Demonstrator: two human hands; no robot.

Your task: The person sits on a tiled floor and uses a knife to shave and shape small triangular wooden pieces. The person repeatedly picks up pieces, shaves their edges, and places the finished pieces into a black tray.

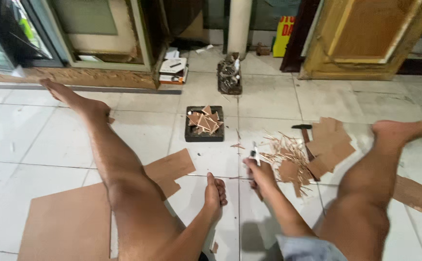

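The person sits on a glossy white tiled floor (51,145), legs spread. The right hand (260,175) has its fingers wrapped around a slim pale knife (255,153), blade pointing away. The left hand (215,192) rests on the tile, fingers curled loosely, gripping nothing. Just right of the knife lies a heap of thin wooden slivers (288,151) beside flat brown board offcuts (332,142). Ahead, 1 square black tray (204,124) holds triangular brown pieces.

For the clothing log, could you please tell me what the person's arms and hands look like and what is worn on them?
Both forearms are bare, with no sleeves, gloves, watch or rings visible on the left hand or right hand. Both legs are bare too.
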